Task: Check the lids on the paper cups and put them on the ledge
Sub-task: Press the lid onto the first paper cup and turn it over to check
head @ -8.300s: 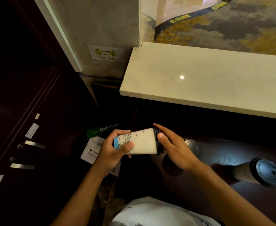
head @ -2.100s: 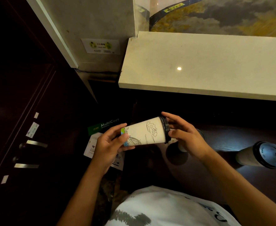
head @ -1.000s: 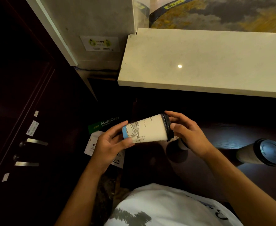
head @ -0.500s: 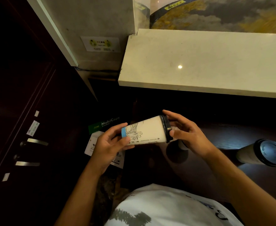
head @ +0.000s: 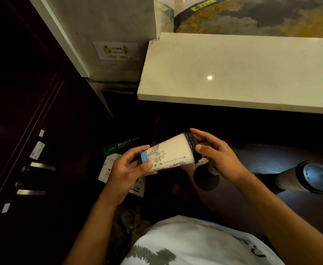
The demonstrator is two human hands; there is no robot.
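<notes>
I saw the paper cup (head: 171, 153), a smooth cream cone with line drawings, a blue base band and a black plastic lid (head: 192, 145), lying sideways in the air between both hands over the dark wooden bench (head: 262, 159). My left hand (head: 127, 170) curled round its base; my right hand (head: 217, 155) pinched the lid rim. Another lidded cup (head: 304, 177) stood blurred to the right. The pale stone ledge (head: 233, 73) lay beyond, cut off at the right.
</notes>
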